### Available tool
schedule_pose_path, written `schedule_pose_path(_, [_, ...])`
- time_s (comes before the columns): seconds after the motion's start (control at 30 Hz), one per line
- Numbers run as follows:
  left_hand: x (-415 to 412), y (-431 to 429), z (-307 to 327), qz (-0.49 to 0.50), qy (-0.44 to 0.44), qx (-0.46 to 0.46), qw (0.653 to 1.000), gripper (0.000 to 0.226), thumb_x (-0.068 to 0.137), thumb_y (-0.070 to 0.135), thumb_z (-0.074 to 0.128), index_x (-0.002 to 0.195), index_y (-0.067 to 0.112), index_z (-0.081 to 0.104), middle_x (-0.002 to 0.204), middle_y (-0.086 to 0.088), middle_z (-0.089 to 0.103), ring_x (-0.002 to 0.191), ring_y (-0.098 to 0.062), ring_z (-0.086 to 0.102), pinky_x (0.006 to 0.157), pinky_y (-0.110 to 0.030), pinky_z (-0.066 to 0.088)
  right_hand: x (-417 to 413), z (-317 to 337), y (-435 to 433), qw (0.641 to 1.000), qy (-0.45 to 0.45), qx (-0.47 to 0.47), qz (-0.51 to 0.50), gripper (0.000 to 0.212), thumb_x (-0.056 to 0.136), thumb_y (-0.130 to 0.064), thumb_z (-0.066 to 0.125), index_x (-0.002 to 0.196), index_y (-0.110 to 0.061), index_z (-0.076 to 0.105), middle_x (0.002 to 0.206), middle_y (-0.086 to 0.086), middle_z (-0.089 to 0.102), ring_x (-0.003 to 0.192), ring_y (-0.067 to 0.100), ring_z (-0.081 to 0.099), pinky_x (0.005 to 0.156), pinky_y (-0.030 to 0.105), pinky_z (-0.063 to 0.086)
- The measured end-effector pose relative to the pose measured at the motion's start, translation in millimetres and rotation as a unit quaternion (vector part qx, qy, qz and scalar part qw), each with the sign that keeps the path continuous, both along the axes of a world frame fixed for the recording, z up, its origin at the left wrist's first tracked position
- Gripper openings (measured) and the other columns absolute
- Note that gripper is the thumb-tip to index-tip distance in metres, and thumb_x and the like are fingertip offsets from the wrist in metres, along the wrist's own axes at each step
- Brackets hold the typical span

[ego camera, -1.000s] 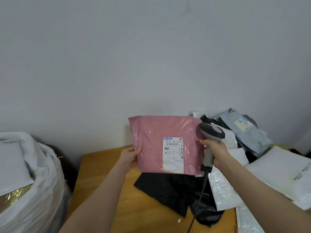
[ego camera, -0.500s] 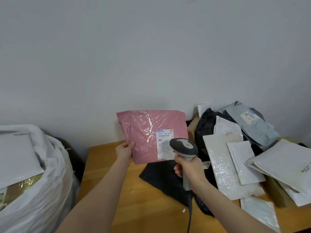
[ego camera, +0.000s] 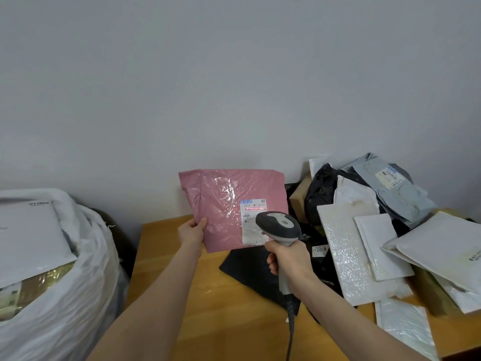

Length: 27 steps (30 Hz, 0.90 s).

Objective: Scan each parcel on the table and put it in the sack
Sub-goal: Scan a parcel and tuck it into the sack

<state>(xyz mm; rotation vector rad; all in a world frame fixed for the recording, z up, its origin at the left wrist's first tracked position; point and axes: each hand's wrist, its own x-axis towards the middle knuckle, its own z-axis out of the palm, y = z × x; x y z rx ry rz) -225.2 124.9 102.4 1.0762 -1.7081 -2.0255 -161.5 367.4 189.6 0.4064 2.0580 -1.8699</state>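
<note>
My left hand (ego camera: 192,232) pinches the left edge of a glossy pink plastic mailer parcel (ego camera: 221,201), thumb on its front, holding it upright above the far side of the light wooden table (ego camera: 221,324). My right hand (ego camera: 289,259) is clenched round the handle of a grey corded barcode scanner (ego camera: 279,225). The scanner's head is just in front of the parcel's white shipping label (ego camera: 252,217), where a red line crosses the barcode. A flat black plastic bag (ego camera: 247,269) lies beneath. On the right is a heap of white, grey and black mailers (ego camera: 346,246). At the near left stands a full white plastic sack (ego camera: 78,295).
</note>
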Motion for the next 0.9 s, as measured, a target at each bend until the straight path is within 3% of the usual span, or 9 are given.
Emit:
schedule_pose_path(0.43, [12, -6, 5, -0.005, 0.006, -0.007, 1.000, 0.035, 0.088, 0.014, 0.068, 0.119, 0.000, 0.063, 0.101, -0.007, 0.065, 0.086, -0.021, 0.060, 0.085, -0.036, 0.052, 9, 1, -10, 1.000, -0.001, 0.016, -0.005, 0.016, 0.081, -0.007, 0.066, 0.066, -0.003, 0.064, 0.046, 0.002, 0.059, 0.041, 0.013, 0.054, 0.049, 0.026, 0.049])
schedule_pose_path(0.9, [17, -20, 3, -0.004, 0.000, -0.029, 1.000, 0.030, 0.088, 0.014, 0.068, 0.116, 0.001, 0.065, 0.109, -0.012, 0.067, 0.097, -0.025, 0.062, 0.095, -0.043, 0.051, 23, 3, -28, 1.000, 0.012, 0.015, -0.021, 0.016, 0.082, -0.007, 0.066, 0.066, -0.004, 0.063, 0.046, 0.001, 0.058, 0.040, 0.011, 0.053, 0.044, 0.023, 0.045])
